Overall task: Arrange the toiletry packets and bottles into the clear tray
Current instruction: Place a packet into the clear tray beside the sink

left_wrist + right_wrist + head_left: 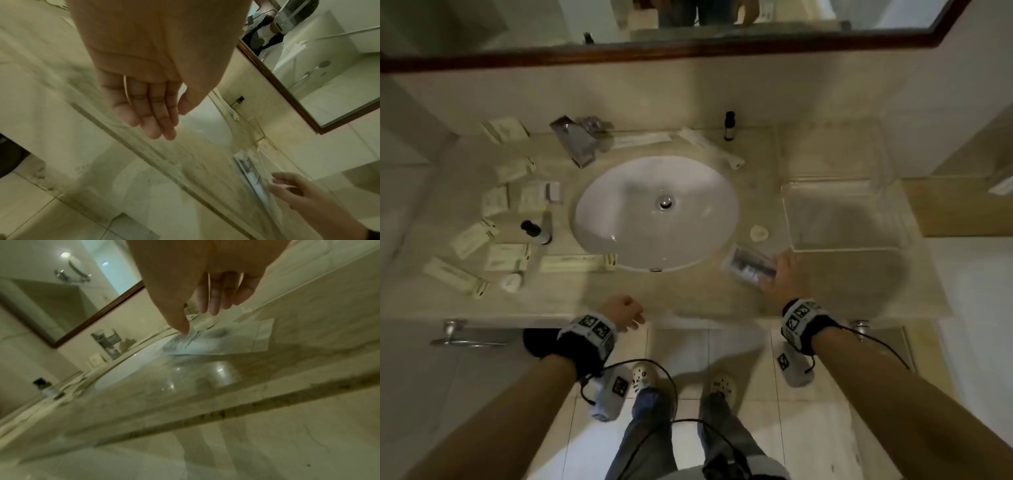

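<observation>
counter: beige marble (688, 294) | mirror: dark wood frame (654, 51) | floor: pale tiles (808, 428)

- Sink (655, 212) mid-counter (592, 294); faucet (580, 137) at far-left rim.
- Boxed packets (474, 238) and a bottle (536, 231) left of sink.
- Clear tray (847, 216) right of sink.
- Second bottle (729, 126) far, by wall.
- Clear packet (751, 265) near-right of sink, left of tray.

Packet print: the clear packet (751, 265) under my right hand (779, 279) is smeared by motion, its contents unreadable to me.
Grip: I can't tell whether my fingertips (213, 309) touch it.
Box labels: text on the cream boxes (474, 238) is too small.
Tray far wall: the clear tray (893, 219) fades into the counter.
</observation>
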The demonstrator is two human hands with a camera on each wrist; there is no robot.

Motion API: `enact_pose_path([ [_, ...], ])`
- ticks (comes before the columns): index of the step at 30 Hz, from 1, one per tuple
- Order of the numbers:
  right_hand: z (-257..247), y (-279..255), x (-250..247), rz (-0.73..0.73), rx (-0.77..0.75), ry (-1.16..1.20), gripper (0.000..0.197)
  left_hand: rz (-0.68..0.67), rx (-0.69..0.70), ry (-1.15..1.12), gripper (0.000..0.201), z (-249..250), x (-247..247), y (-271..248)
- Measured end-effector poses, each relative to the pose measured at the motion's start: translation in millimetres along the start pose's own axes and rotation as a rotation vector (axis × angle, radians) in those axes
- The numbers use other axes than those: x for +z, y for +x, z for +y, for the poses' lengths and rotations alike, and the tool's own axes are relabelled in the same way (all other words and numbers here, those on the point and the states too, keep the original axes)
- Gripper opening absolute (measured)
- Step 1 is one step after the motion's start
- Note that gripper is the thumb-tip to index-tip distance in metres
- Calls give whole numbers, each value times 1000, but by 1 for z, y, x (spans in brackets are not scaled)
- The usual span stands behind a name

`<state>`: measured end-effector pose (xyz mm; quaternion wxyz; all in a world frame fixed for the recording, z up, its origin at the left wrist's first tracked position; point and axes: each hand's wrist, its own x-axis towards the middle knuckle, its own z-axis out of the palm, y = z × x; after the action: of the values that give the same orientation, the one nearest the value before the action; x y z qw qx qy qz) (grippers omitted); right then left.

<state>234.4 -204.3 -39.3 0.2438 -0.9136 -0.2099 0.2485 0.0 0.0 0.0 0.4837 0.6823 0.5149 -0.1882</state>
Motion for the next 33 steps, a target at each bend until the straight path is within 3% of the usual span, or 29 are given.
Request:
enact_pose_path([
  [3, -2, 2, 9, 14, -76, -185, 55, 36, 39, -4, 17, 0, 8, 0],
  [5, -6, 5, 12, 11, -17, -213, 58, 35, 78, -10, 18, 5, 14, -5],
  [11, -12, 15, 18, -34, 22, -433, 39, 50, 165, -34, 21, 24, 13, -10],
  [18, -18, 8, -5, -80, -48, -267, 28, 1, 311, 111, 13, 83, 13, 6],
  [21, -16, 6, -27, -96, -10, -159, 15, -56, 370, 129, 14, 118, 22, 14],
  [26, -16, 13, -47, -45, 91, -76, 22, -145, 430, 190, 12, 154, 36, 30],
  [33, -32, 35, -13, -94, 68, -316, 26, -187, 355, 192, 16, 155, 24, 62],
])
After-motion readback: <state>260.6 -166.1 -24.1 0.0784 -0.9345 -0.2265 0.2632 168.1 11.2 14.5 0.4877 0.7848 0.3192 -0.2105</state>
